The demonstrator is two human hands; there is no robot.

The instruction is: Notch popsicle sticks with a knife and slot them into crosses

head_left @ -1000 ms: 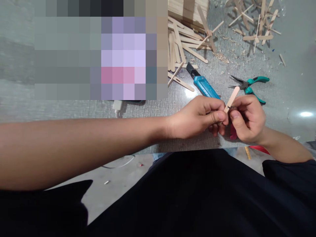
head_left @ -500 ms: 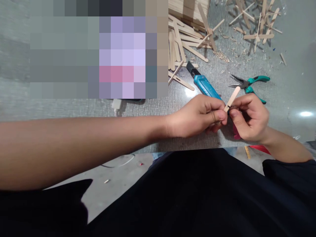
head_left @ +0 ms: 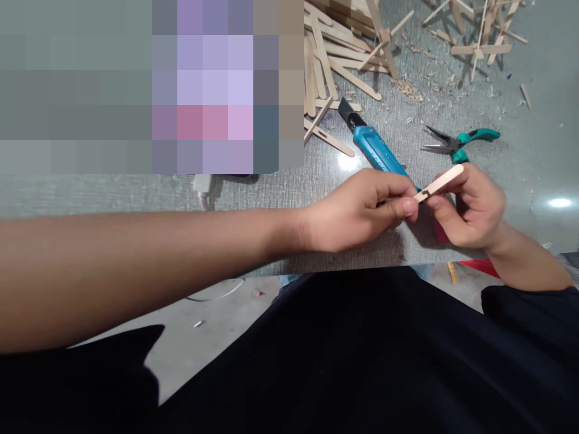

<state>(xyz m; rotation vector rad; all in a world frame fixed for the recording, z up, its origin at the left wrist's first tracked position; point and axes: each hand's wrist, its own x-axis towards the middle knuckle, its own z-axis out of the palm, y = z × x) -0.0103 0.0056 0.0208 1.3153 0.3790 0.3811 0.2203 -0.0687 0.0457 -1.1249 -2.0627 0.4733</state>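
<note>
A wooden craft stick (head_left: 447, 180) with a small dark cut-out slot near its middle is held up above the table's front edge. My left hand (head_left: 362, 208) pinches its lower end between thumb and fingers. My right hand (head_left: 474, 205) is closed at the stick just beyond the slot, thumb and fingertips against it. Its free rounded end points up and right, over the right hand's fingers. Behind my left hand lies a blue utility knife (head_left: 379, 150), its lower end hidden by the fingers. Needle-nose pliers (head_left: 456, 144) with green handles lie beyond my right hand, which covers one handle.
Loose craft sticks (head_left: 332, 63) are heaped at the back, beside wood shavings (head_left: 407, 89). Sticks joined crosswise (head_left: 480, 51) stand at the back right. A white cable plug (head_left: 202, 184) lies left, beside a blurred-out area. The table's front edge runs near my body.
The craft stick has swung down to the right and lies flatter, its slot now showing more plainly. My right hand has shifted slightly right; my left still pinches the stick.
</note>
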